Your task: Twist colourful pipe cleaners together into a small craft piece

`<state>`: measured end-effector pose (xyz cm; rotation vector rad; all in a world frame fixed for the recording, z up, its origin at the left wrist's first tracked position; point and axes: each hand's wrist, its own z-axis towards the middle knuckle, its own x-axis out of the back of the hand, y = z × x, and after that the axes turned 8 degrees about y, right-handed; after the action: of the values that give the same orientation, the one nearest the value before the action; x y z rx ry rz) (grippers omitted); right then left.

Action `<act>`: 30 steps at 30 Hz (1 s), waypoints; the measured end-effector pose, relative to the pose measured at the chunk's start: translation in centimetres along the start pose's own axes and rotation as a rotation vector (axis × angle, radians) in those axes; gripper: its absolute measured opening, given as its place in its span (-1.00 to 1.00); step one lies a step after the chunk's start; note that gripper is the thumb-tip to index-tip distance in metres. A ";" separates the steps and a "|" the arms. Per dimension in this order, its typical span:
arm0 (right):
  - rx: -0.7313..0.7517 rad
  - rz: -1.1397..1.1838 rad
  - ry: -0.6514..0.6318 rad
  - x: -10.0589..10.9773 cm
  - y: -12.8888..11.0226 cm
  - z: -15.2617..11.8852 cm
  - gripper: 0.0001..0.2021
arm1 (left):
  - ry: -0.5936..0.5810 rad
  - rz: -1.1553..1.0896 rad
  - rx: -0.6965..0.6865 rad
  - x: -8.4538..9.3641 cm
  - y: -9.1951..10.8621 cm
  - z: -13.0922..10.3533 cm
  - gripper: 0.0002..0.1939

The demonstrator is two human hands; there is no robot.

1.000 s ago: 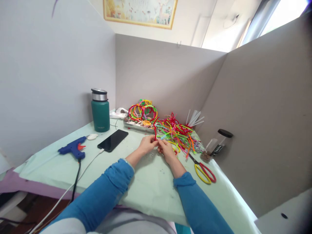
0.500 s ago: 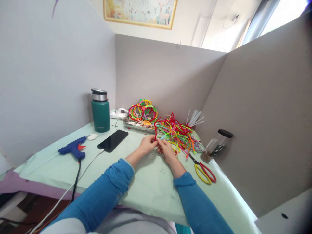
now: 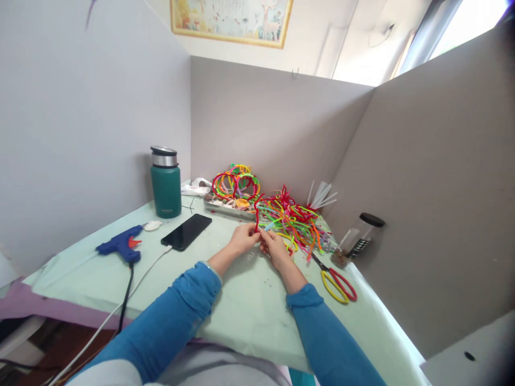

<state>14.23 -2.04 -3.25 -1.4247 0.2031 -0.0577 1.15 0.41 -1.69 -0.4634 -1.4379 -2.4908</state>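
My left hand (image 3: 243, 239) pinches a red pipe cleaner (image 3: 257, 214), which sticks up from between the fingertips. Close against it on the right is my right hand (image 3: 273, 245), its fingers closed at the lower end of the same pipe cleaner. Whatever lies between the two sets of fingertips is too small to make out. Just behind the hands spreads a heap of colourful pipe cleaners (image 3: 298, 217). A metal tray (image 3: 231, 210) behind my left hand holds small pieces, with rings of twisted pipe cleaners (image 3: 236, 185) on top.
On the left are a green bottle (image 3: 166, 190), a black phone (image 3: 186, 231) with a white cable, and a blue glue gun (image 3: 120, 244). Scissors (image 3: 338, 284) lie right of my right hand, near a clear jar (image 3: 364, 236). Grey panels enclose the table (image 3: 249, 311).
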 end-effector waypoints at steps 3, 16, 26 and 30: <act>0.004 -0.005 -0.006 0.0 0.0 0.0 -0.61 | 0.001 0.000 0.011 0.0 0.0 0.0 -0.84; 0.006 -0.023 -0.006 0.0 -0.1 -0.1 -0.59 | -0.010 0.034 -0.007 0.1 0.3 -0.1 -0.83; 0.024 -0.013 0.038 -0.3 -0.6 -0.5 -0.60 | -0.004 0.027 -0.010 0.2 0.5 -0.2 -0.84; 0.037 -0.029 0.050 -0.2 -0.7 -0.4 -0.60 | 0.015 0.060 0.010 0.1 0.5 -0.2 -0.84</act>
<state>14.00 -2.52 -2.64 -1.3904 0.2209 -0.1205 1.20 0.02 -1.37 -0.4779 -1.4092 -2.4339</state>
